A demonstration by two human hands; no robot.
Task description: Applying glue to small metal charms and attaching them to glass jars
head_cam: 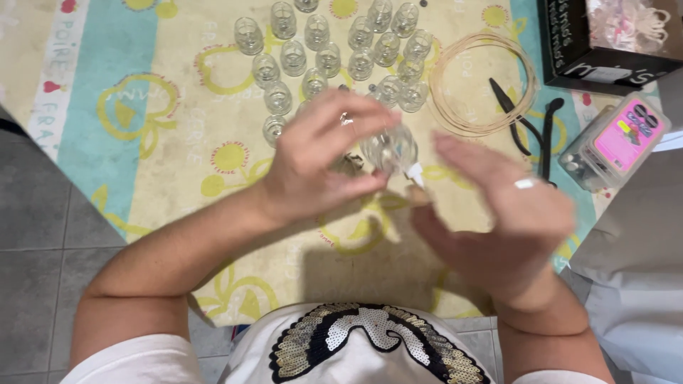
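At the left of the frame bare grey floor tiles [35,235] show beside the patterned tablecloth [142,163], which covers the table with pale stripes and yellow fruit outlines. Moving toward the centre, the left hand [313,160] is curled, fingers and thumb closed around a small clear glass jar [390,148], held up off the cloth in the middle of the frame, probably so the other hand can get at it from below and beside. Above it, in the upper centre, a cluster of matching small glass jars [331,53] stands upright on the cloth; they look empty, though the glass is too small to be sure. Just right of the held jar, the right hand [498,213] is half open, palm turned inward, its fingertips near a small white piece [415,171] at the jar's lower edge; whether it actually pinches that piece cannot be told through the blur. Further right lies a coil of thin pale wire [484,85], then dark-handled pliers [530,124] within easy reach. At the right edge a clear plastic box with a pink lid [615,142] holds small dark items, and a black cardboard box [605,43] in the upper right corner contains pale pink things.
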